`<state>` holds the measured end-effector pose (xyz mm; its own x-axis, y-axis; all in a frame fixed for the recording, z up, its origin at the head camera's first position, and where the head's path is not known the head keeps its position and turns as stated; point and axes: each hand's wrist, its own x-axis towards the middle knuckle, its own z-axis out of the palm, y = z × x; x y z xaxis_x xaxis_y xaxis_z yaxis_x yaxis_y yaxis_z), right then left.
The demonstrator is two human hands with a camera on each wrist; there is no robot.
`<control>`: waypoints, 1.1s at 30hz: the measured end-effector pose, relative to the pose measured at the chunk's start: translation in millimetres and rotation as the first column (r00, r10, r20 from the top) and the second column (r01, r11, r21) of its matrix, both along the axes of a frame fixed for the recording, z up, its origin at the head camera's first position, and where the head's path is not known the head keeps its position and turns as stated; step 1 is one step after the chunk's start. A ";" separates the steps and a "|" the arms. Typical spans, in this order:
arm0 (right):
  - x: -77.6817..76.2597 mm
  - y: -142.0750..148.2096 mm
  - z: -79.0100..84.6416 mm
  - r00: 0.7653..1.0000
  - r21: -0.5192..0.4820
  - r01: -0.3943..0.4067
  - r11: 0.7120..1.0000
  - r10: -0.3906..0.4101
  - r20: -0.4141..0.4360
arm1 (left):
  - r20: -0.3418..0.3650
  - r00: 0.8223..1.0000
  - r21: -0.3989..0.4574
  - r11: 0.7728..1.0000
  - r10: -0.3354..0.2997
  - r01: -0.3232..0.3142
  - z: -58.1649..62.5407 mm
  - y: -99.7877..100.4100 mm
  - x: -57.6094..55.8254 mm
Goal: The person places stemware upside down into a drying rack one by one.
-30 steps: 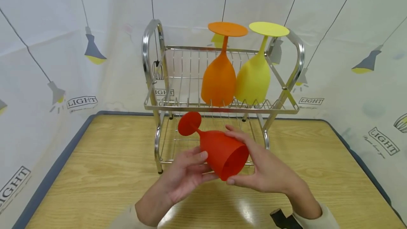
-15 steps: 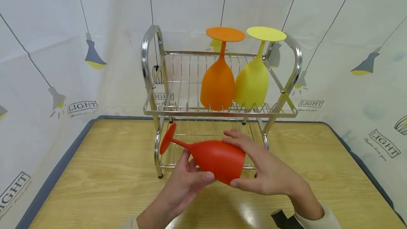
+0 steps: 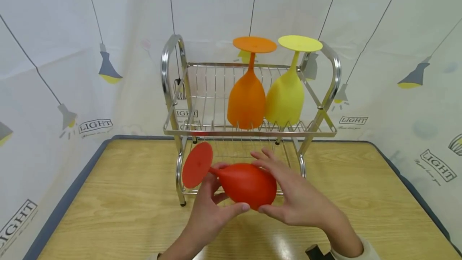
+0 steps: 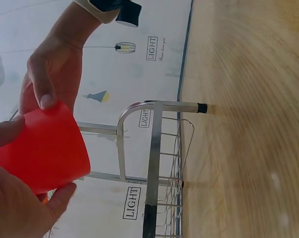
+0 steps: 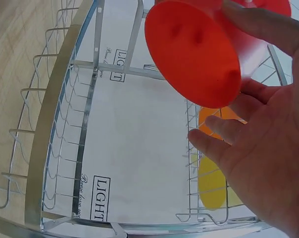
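Observation:
A red plastic wine goblet (image 3: 249, 185) is held on its side between both hands, in front of the rack. My left hand (image 3: 213, 216) grips the bowl near the stem, thumb along its underside. The round foot points left, its flat underside facing the head camera. My right hand (image 3: 303, 200) holds the bowl's rim end between thumb and fingers. In the right wrist view, the goblet's open mouth (image 5: 194, 54) faces the camera, with my right hand's thumb on the outside of the bowl.
A two-tier chrome dish rack (image 3: 216, 133) stands on the wooden table (image 3: 108, 212). Upside down on its upper tier, an orange goblet (image 3: 246, 101) and a yellow goblet (image 3: 286, 101) lean side by side. A printed cloth (image 3: 140, 23) hangs behind.
The red goblet has been turned: its mouth, facing the head camera a second ago, now points away, and its foot has swung lower left. My left hand has shifted toward the stem.

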<state>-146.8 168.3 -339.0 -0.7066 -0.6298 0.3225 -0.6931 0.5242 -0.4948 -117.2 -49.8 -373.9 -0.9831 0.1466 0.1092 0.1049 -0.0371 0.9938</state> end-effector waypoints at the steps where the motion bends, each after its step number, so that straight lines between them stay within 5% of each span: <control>1: 0.1 -1.0 -0.5 1.000 0.002 0.006 1.000 -0.006 0.003 | -0.015 1.000 -0.017 1.000 0.014 -0.015 0.3 0.1 0.6; 5: 0.3 -4.8 -2.6 0.999 0.014 0.035 0.999 -0.035 -0.004 | -0.108 0.994 -0.049 0.998 0.035 -0.041 0.2 -0.3 3.2; 8: 0.3 -7.5 -4.3 0.999 0.012 0.044 0.999 -0.044 -0.020 | -0.245 0.969 -0.064 0.997 0.021 -0.038 -0.5 -1.4 3.1; 14: -4.2 -10.5 -3.1 0.999 -0.082 -0.045 0.996 0.043 -0.028 | -0.566 0.824 -0.206 0.965 0.019 -0.163 1.4 -1.9 0.2; 16: -5.3 -10.0 -1.6 0.997 -0.121 -0.073 0.990 0.074 0.001 | -0.602 0.799 -0.230 0.955 0.010 -0.186 3.5 -1.4 0.8; 28: 0.9 1.6 -0.4 0.994 -0.159 -0.045 0.986 0.061 0.093 | -0.596 0.802 -0.281 0.945 -0.034 -0.169 14.7 -1.6 4.4; 33: 0.2 12.9 -1.9 0.992 -0.208 -0.017 0.978 0.042 0.116 | -0.628 0.776 -0.305 0.936 -0.058 -0.177 23.4 -5.6 5.8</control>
<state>-146.6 181.2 -340.9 -0.7301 -0.5795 0.3621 -0.6360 0.3824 -0.6703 -111.4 -55.3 -350.5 -0.7228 0.2325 0.6508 0.6896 0.3046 0.6570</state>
